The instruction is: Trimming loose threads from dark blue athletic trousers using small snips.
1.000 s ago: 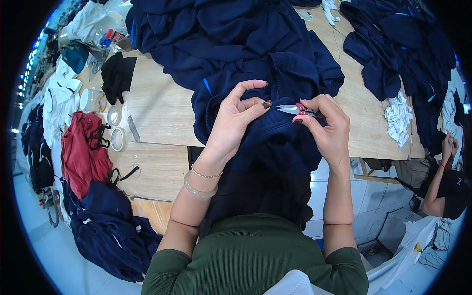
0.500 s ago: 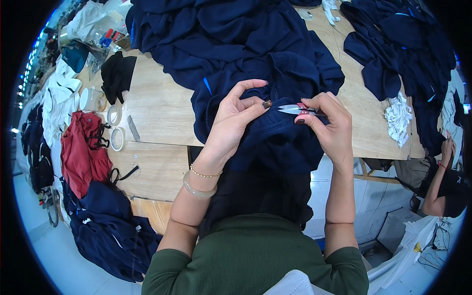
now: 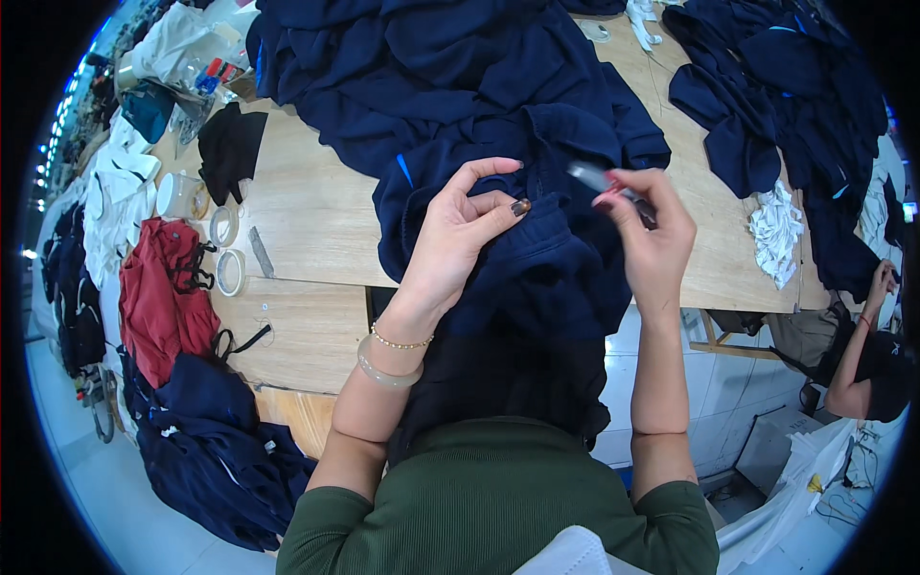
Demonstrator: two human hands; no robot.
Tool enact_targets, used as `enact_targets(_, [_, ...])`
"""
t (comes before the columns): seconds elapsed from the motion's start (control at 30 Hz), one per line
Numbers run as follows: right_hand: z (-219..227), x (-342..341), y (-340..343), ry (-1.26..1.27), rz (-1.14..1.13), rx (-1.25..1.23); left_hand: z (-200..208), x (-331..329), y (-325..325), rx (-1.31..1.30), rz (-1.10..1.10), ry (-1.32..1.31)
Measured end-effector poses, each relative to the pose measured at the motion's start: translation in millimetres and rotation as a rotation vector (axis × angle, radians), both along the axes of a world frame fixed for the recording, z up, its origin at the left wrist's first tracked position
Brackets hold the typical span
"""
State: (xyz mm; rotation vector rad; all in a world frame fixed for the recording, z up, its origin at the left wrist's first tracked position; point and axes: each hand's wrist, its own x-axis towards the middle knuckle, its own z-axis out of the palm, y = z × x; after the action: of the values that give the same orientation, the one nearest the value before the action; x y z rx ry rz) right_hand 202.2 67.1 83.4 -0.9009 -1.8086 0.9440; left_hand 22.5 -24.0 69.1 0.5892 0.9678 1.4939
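Observation:
A navy blue garment (image 3: 561,273) is drawn over the table's near edge in front of me, its gathered, seamed band turned up. My left hand (image 3: 460,230) is closed on the fabric at this band; the thumb presses it while the index finger arches away above. To the right, my right hand (image 3: 659,225) grips small thread snips (image 3: 591,178) with red on the handles. Their blades point up and left, blurred by motion, just off the cloth. Whether the blades are apart I cannot make out.
A big heap of navy fabric (image 3: 412,67) covers the table beyond. Left lie tape rolls (image 3: 230,272), a grey metal strip (image 3: 260,251), a black cloth piece (image 3: 230,149) and a red garment (image 3: 165,297). Crumpled white cloth (image 3: 774,235) and another person's hand (image 3: 882,283) are at right.
My right hand has swung the snips up and to the right, away from the band near my left thumb. The left hand stays almost where it was.

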Motion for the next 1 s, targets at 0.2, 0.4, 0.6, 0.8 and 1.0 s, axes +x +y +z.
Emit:
enact_targets(0.2, [6,-26,-23,-0.148,0.213,-0.180,-2,2,1,0.031,0.022,0.041])
enact_targets(0.4, [-41,-20,30,0.178,-0.114,-0.525,-2,0,-3,0.099,-0.012,0.000])
enact_targets(0.6, [-24,1,13,0.222,-0.065,-0.250,1,-4,-5,0.084,0.028,0.036])
enact_targets(0.8, [2,10,1,-0.167,0.139,0.189,5,-1,-5,0.077,0.050,-0.007])
enact_targets(1.0, [2,6,-2,-0.185,0.139,0.267,6,-1,-4,0.074,0.034,0.000])
